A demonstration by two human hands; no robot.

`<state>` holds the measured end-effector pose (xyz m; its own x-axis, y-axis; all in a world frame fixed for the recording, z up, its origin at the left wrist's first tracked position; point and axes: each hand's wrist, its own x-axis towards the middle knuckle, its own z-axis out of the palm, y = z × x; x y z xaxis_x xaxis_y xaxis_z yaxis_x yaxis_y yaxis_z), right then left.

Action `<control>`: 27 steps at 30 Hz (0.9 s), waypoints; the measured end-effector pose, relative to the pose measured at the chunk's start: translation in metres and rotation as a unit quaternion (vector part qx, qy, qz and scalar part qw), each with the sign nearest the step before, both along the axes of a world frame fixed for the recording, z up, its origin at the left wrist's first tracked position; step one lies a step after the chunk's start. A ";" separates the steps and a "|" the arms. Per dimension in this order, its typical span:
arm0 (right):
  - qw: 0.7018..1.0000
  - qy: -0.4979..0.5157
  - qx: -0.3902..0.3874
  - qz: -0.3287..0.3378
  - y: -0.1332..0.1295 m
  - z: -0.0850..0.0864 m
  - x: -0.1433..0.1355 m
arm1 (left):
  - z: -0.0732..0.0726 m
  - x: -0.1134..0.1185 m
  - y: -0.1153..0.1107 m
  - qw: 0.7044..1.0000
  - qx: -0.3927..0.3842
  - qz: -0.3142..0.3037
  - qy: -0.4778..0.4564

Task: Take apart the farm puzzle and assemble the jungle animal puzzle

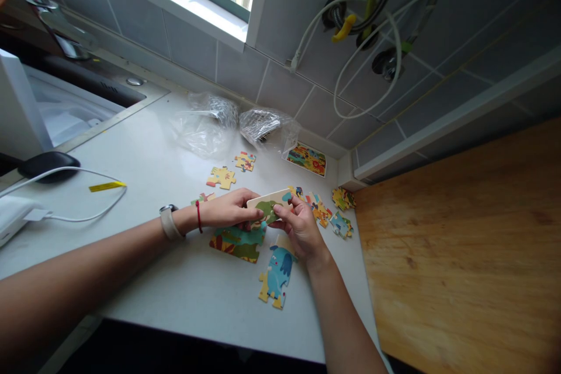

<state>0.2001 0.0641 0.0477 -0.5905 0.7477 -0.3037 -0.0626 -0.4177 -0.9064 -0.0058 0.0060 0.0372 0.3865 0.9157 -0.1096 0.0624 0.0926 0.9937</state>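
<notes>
Between my two hands, above the white counter, is a section of jigsaw puzzle (267, 205) with green shapes on a cream ground. My left hand (230, 208), with a watch and a red bracelet on its wrist, grips its left side. The thumb and fingers of my right hand (300, 222) pinch its right side. Just below my left hand lies a joined teal and green puzzle section (236, 243), partly covered by that hand. Nearer to me is a joined blue elephant section (278, 273) with yellow edges, its top close to my right hand.
Loose puzzle pieces (221, 177) lie beyond my left hand, and several more (342, 225) lie to the right. A picture card (307, 159) and crumpled plastic bags (205, 123) rest by the wall. A mouse (49, 166), a cable and a sink are left; a wooden board (460, 234) is right.
</notes>
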 end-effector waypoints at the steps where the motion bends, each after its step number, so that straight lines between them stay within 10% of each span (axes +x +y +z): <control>1: 1.000 -0.001 -0.003 -0.004 0.001 0.000 0.000 | 0.000 0.000 0.000 1.000 -0.003 0.000 -0.004; 6: 0.998 0.000 -0.001 -0.070 0.004 0.000 -0.003 | 0.002 -0.001 0.003 0.998 0.014 0.047 -0.031; 15: 0.980 -0.015 0.030 -0.194 0.018 -0.011 0.001 | 0.018 -0.023 0.005 0.920 0.127 0.371 0.017; 19: 0.978 -0.030 0.057 -0.196 0.013 -0.014 -0.002 | 0.009 -0.014 -0.030 0.912 0.285 0.161 0.245; 22: 0.975 -0.052 0.078 -0.201 0.009 -0.014 -0.004 | -0.002 -0.005 -0.057 0.855 0.385 0.007 0.347; 27: 0.979 -0.085 0.114 -0.149 0.007 -0.018 -0.011 | -0.016 0.006 -0.074 0.809 0.425 -0.037 0.404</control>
<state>0.1892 0.0710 0.0296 -0.2921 0.9386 -0.1836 0.0102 -0.1889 -0.9819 0.0007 -0.0675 0.0214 0.5598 0.7711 0.3033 0.6984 -0.6361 0.3280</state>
